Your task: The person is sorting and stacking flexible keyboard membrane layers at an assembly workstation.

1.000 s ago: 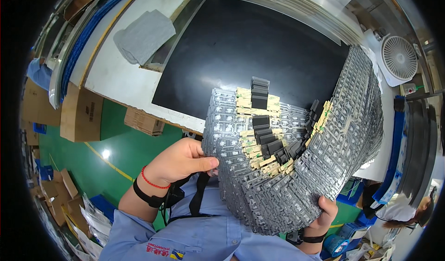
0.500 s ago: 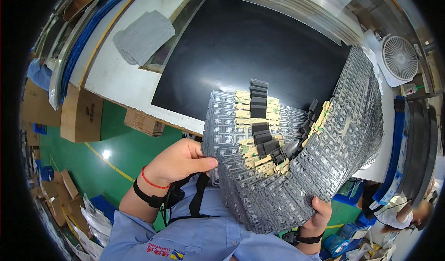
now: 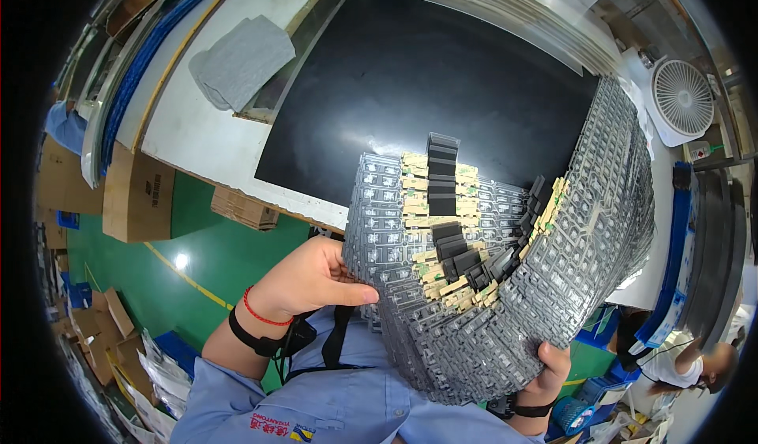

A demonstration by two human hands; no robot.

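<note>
A thick, fanned-out stack of thin grey printed circuit sheets (image 3: 584, 239) curves from the right of the black mat (image 3: 395, 81) down in front of me. Cream strips and black tabs (image 3: 444, 185) run along its inner curve. Pinching the stack's left edge is my left hand (image 3: 320, 277), thumb on top and fingers partly hidden beneath. My right hand (image 3: 549, 371) grips the lower right edge, with the thumb showing and the other fingers hidden under the sheets.
A grey cloth-like sheet (image 3: 241, 61) lies on the white table (image 3: 185, 112), left of the mat. Clear panels (image 3: 505, 26) border the mat's far side. A white fan (image 3: 682, 97) stands at the right. Cardboard boxes (image 3: 138, 199) sit on the green floor; another person (image 3: 695, 361) is at lower right.
The stack's lower part has moved slightly down and right, along with my right hand. My left thumb lies a little lower on the left edge.
</note>
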